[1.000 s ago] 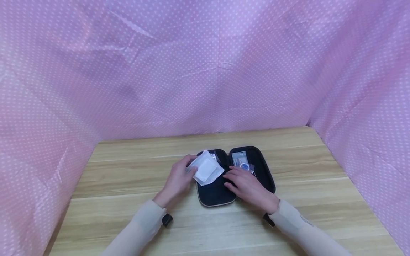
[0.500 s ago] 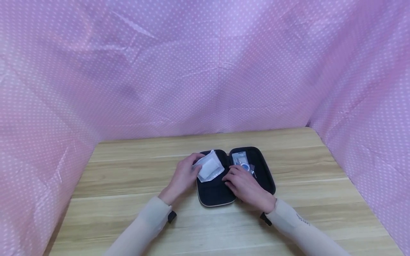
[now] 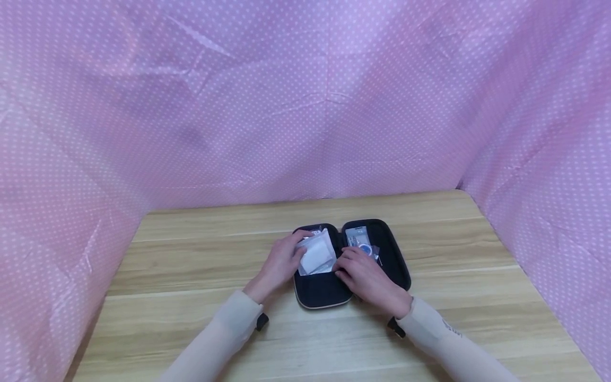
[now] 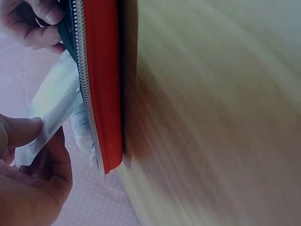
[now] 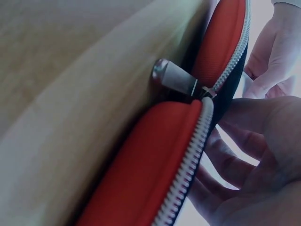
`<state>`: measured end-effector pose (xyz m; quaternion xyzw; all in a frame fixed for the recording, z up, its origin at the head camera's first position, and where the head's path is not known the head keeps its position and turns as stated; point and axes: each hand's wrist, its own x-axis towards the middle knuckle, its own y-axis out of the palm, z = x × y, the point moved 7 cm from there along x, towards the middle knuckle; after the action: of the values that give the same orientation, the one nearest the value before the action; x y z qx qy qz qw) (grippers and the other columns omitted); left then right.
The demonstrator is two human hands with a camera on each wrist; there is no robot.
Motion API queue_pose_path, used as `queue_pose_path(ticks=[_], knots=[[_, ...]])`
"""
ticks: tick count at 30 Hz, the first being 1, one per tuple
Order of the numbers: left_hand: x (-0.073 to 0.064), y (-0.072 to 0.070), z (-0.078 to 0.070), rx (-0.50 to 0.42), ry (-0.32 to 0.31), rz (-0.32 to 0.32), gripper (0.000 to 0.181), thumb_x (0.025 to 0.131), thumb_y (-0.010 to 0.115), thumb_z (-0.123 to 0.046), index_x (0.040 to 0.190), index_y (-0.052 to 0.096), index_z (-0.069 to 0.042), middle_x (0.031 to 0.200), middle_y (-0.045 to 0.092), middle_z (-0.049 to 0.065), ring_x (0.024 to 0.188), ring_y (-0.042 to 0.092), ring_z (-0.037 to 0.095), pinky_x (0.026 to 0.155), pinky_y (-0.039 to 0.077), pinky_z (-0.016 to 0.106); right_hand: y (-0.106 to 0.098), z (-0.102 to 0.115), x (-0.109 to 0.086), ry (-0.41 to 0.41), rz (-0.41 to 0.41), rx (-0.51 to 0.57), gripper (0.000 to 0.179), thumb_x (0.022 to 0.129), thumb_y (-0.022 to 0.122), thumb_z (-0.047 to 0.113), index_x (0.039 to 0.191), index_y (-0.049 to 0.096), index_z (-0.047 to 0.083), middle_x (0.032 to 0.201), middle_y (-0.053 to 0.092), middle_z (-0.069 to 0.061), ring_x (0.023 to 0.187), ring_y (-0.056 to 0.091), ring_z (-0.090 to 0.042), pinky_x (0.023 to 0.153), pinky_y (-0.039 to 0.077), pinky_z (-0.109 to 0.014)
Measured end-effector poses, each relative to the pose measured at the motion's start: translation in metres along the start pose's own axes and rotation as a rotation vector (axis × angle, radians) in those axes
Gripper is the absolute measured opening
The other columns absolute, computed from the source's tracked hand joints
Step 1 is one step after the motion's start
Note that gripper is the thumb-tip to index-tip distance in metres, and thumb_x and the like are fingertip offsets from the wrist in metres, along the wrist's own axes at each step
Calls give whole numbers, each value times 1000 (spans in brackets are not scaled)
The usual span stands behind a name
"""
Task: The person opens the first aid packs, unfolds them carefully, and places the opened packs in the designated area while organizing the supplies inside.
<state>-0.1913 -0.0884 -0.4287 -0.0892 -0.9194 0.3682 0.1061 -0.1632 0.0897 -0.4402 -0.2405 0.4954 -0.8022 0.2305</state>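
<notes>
A zip case (image 3: 322,293), black inside and red outside, lies unfolded on the table. My left hand (image 3: 280,259) pinches a flat white packet (image 3: 317,254) between thumb and fingers. In the left wrist view the packet (image 4: 56,89) slants down into the case's left half. My right hand (image 3: 365,273) is at the middle fold, its curled fingers pinching a black inner edge (image 4: 68,30), seemingly of a pocket. Behind the packet shows another clear-wrapped item (image 4: 81,126). In the right half are a clear-bagged grey item (image 3: 358,235) and a round blue-and-white item (image 3: 365,248).
The case stands on a wood-grain table (image 3: 191,286). Pink dotted cloth (image 3: 324,106) hangs behind and at both sides. A metal zip pull (image 5: 176,77) sticks out at the case's fold.
My left hand has moved right with the white packet, lowering it further into the case's left half and turning it straighter. The right hand has stayed nearly still, its fingers curling slightly more.
</notes>
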Motion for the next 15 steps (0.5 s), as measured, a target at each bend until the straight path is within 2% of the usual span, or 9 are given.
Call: queue_pose_path(ticks=[6, 11, 15], knots=[[1, 8, 2, 29, -2, 37, 32, 99, 64, 0, 128, 68, -13, 119, 73, 15, 98, 65, 29, 89, 54, 48, 0, -1, 0, -7, -3, 5, 9, 94, 77, 10, 103, 76, 12, 109, 71, -3, 119, 59, -28, 107, 49, -51], [0, 14, 2, 97, 51, 85, 31, 98, 65, -1, 128, 71, -10, 123, 72, 14, 111, 67, 33, 99, 52, 51, 1, -1, 0, -3, 2, 20, 9, 94, 77, 11, 103, 76, 12, 110, 71, -4, 122, 58, -29, 109, 47, -53], [-3, 17, 1, 182, 79, 91, 29, 96, 69, -5, 125, 74, -8, 118, 69, 12, 108, 65, 30, 96, 53, 47, 2, -1, 0, -3, 2, 17, 8, 94, 77, 11, 102, 76, 12, 109, 71, -4, 122, 59, -29, 109, 47, -52]])
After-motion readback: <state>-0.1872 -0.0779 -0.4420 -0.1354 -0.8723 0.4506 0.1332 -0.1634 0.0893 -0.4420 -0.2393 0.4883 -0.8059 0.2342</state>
